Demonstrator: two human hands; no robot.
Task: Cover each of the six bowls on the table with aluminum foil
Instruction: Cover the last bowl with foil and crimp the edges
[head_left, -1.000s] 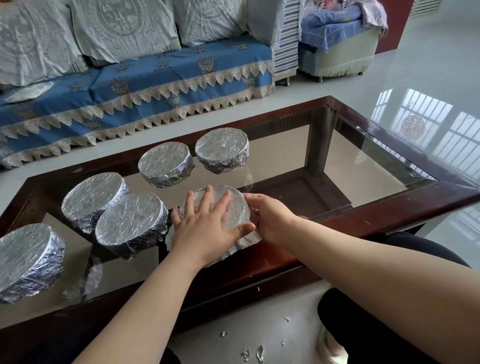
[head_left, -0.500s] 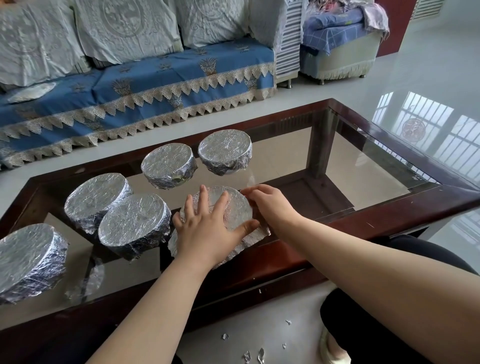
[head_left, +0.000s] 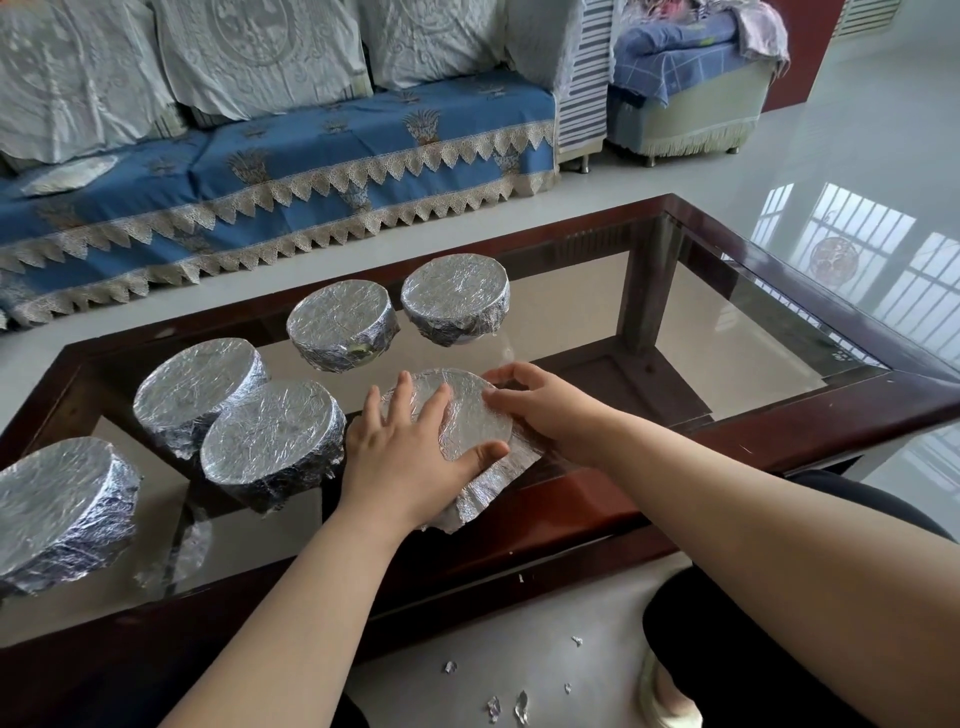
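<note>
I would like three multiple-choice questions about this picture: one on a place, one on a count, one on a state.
1. Where is the bowl under the hands?
A. near table edge
B. on the sofa
C. on the floor

2. How many foil-covered bowls stand on the table?
A. three
B. six
C. nine

3. How does the left hand lie?
A. flat on the foil
B. curled in a fist
C. off the table

Answers:
1 A: the bowl sits by the near edge of the table.
2 B: six show.
3 A: the left hand presses flat; the right hand is at the rim.

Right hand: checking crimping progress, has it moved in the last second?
Yes. The right hand slid from the nearest round foil-covered bowl's right side toward its far rim.
</note>
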